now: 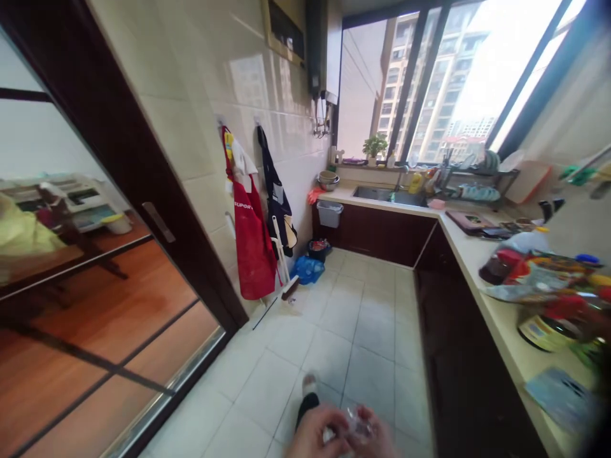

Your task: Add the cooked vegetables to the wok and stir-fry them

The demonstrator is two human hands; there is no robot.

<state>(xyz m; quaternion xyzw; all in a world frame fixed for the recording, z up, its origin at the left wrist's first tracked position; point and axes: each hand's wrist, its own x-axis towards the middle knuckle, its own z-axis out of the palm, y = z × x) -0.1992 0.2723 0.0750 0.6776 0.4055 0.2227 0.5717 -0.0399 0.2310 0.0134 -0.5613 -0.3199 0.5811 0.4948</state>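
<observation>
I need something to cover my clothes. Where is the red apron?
The red apron hangs on the tiled left wall, beside a dark blue apron and just past the dark sliding door frame.

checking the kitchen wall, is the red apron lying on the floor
No, the red apron hangs from a hook on the tiled wall beside a dark apron, its hem above the floor.

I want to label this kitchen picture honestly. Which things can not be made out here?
- Small clear crinkled thing between both hands, head view: blurred, half covered by fingers.
- Left hand and right hand: cut off by the bottom edge.
- Colourful packets and jars on the pale countertop: motion blur hides labels.
</observation>
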